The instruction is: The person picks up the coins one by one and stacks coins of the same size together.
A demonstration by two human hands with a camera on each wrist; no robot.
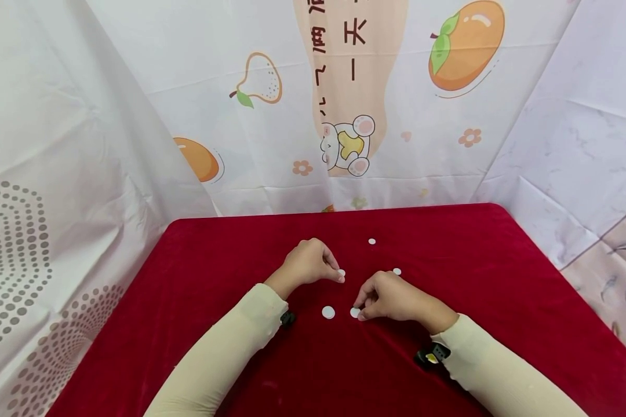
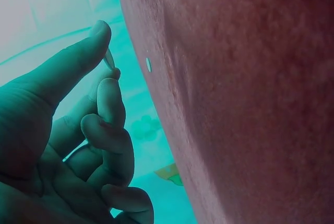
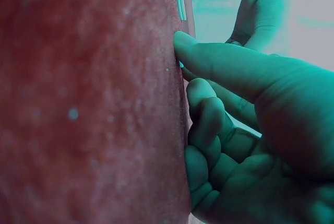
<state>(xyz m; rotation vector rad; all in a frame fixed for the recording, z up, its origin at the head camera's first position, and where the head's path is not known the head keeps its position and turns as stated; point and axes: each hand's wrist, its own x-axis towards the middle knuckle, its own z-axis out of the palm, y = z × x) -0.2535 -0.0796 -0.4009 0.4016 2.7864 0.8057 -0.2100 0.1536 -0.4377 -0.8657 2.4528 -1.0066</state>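
Note:
My left hand (image 1: 309, 263) is raised over the red cloth and pinches a small, thin white disc (image 1: 342, 272) between thumb and fingertip. In the left wrist view that disc (image 2: 109, 60) shows edge-on, and the other fingers curl beneath it. Low at the cloth, my right hand (image 1: 395, 296) has thumb and fingertips on another white disc (image 1: 355, 313), pinching it. The thumb (image 3: 209, 57) hides most of this disc in the right wrist view. Between the forearms lie white discs (image 1: 328, 313), two of them stacked, as the right wrist view (image 3: 181, 6) shows.
One white disc (image 1: 372, 241) lies farther back on the red-covered table (image 1: 229, 249). Another disc (image 1: 397, 271) lies just behind the right hand. Printed curtains (image 1: 271, 133) hang behind the table's far edge and at both sides.

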